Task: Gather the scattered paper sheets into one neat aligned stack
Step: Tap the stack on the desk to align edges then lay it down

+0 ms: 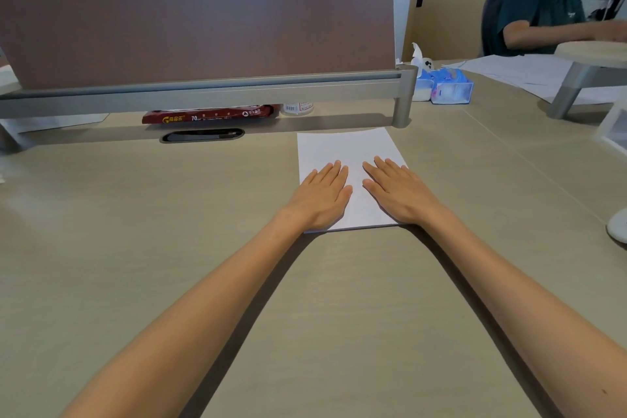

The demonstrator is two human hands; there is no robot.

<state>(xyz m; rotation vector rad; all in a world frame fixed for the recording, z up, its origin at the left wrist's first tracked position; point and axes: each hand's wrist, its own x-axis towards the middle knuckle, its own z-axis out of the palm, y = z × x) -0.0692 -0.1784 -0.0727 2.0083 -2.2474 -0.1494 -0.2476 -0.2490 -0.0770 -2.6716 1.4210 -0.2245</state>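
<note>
Dead centre on the table (169, 214), a bit toward 1 o'clock: one paper stack (342, 149) lying flat, edges pretty well lined up. Pressing down on its near half with both hands, palms flat, fingers straight and together, gripping nothing. Over the 7 o'clock corner, left hand (320, 195); over the 5 o'clock corner, right hand (398, 193); strip of bare paper between them. Behind the stack at 12 o'clock, brown divider panel (196, 27) on a grey rail (203, 92). Under that rail toward 11 o'clock, red pack (208, 114), black cable slot (202, 135) and the bottom of a clear bottle (298, 108). Out at 1 o'clock, blue tissue packs (451, 86); past those at 2 o'clock, another person (543, 17), seated.
</note>
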